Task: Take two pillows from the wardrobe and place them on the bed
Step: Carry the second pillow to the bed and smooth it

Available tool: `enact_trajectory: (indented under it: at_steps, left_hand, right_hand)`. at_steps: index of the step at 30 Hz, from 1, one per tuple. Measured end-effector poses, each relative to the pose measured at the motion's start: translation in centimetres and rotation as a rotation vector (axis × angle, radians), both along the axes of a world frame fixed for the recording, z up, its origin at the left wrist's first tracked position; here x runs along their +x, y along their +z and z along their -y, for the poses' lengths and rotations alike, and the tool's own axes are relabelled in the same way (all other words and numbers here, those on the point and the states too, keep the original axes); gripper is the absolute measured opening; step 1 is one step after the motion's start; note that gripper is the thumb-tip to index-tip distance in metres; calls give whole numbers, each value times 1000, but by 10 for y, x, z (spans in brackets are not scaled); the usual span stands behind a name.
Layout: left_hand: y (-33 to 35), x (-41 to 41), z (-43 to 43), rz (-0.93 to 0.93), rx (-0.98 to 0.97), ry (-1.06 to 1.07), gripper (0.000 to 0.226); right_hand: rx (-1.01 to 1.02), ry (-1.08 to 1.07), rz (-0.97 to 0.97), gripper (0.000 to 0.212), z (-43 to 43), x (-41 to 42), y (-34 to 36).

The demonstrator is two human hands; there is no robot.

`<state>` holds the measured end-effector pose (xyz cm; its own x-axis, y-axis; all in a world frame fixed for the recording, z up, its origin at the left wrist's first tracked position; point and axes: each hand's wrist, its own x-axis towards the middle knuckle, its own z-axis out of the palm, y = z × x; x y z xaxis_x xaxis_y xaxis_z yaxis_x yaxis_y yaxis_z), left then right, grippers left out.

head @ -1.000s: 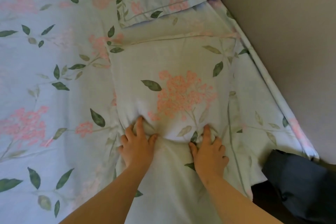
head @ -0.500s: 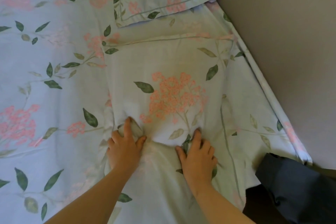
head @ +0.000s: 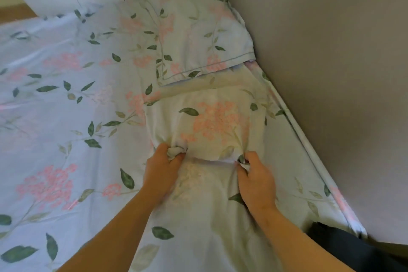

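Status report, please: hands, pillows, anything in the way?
Left hand and right hand grip near pillow at front edge. Far pillow lies beyond, on bed. Wall tight on right.

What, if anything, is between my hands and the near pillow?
Nothing visible. The left hand and right hand each pinch bunched fabric at the closest edge of the near pillow, which already lies on the bed beside the far pillow.
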<state>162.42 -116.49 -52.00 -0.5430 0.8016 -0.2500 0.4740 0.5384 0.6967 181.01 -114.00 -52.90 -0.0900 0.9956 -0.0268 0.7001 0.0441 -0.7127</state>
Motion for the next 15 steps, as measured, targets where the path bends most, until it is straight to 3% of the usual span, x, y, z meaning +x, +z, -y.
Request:
enact_trajectory:
  at_steps: [5, 9, 12, 15]
  left_hand:
    - [55, 7, -65, 98, 106, -11, 28]
    - [57, 14, -124, 170, -14, -57, 50]
    - [31, 24, -147, 222, -221, -135, 62]
    - [-8, 39, -139, 326, -452, -258, 72]
  right_hand:
    - [151, 14, 21, 6, -68, 10, 66]
    - [122, -14, 222, 20, -128, 25, 71]
    - [-106, -78, 444, 33, -157, 37, 44]
    - [-347, -100, 492, 40, -151, 46, 6]
